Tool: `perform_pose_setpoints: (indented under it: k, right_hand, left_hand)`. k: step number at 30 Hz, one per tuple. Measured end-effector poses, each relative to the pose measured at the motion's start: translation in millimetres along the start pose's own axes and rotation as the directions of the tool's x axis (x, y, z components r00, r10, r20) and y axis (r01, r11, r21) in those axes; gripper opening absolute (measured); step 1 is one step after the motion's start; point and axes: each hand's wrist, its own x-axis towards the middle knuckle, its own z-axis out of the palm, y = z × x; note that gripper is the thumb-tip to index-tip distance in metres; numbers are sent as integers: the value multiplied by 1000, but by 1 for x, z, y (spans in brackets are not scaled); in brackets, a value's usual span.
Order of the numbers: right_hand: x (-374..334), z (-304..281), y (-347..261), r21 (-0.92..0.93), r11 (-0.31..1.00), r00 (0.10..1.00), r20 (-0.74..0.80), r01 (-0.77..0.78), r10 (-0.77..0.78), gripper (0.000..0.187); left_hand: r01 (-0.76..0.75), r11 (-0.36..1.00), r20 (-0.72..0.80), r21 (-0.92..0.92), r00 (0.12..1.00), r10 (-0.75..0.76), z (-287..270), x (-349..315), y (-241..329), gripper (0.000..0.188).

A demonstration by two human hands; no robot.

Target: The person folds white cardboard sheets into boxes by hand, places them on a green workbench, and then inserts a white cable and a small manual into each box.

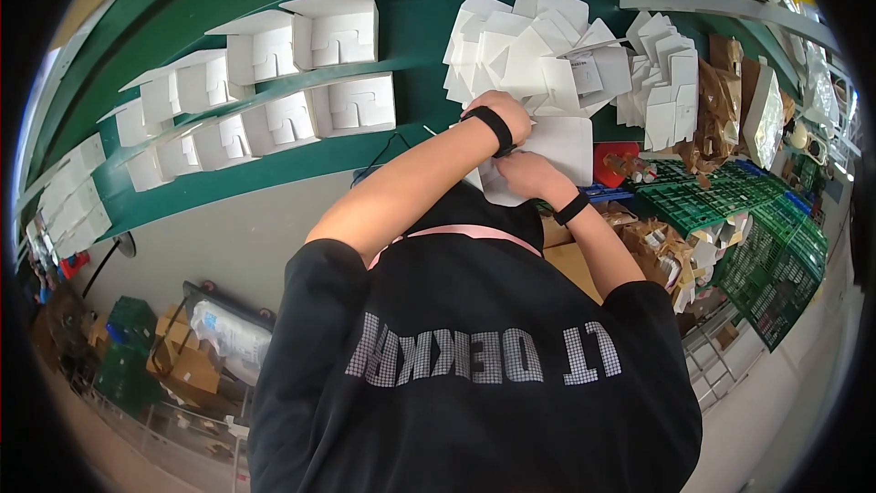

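Observation:
Close to my body at the table edge is a white cardboard box (pixel 564 148), partly folded, with panels spread out on either side of my hands. My left hand (pixel 500 110) is curled at its far side, its wrist bent and its fingertips hidden. Just nearer and to the right, my right hand (pixel 526 173) is closed on the same box, pressing at its inner part. Each wrist wears a black band. Beyond the hands lies a loose heap of flat white carton blanks (pixel 520 50), and a small printed white piece (pixel 585 73) rests on it.
Two rows of erected white boxes (pixel 342 32) stand on the green table (pixel 415 18) at left. More blanks (pixel 671 82) are stacked at right, beside brown paper (pixel 719 114). A red bin (pixel 613 164) and green crates (pixel 771 251) sit at the right.

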Motion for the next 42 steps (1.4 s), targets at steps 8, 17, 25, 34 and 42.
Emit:
perform_pose_setpoints:
  k: [8, 17, 25, 34, 42]
  right_hand:
    - [-10, -32, 4, 160, 987, 992, -125, 22, -2, 28]
    - [-12, -17, -7, -138, 989, 988, 135, -55, 74, 24]
    - [-82, -67, -9, 348, 938, 989, -131, -14, 63, 18]
    - [-189, -105, 2, 950, 299, 969, -157, 96, 189, 18]
    - [-170, -96, -22, 935, 311, 926, -258, 168, 276, 30]
  left_hand:
    - [33, 999, 83, 20, 996, -34, 5, 10, -4, 35]
    - [5, 997, 45, 72, 999, -9, 3, 10, 10, 33]
    - [-15, 997, -211, -80, 977, -2, 3, -46, -19, 30]
    - [-171, 913, -332, -371, 942, 42, -39, -138, -69, 40]
    - [-190, 865, -455, -464, 889, -49, -45, -158, -46, 58]
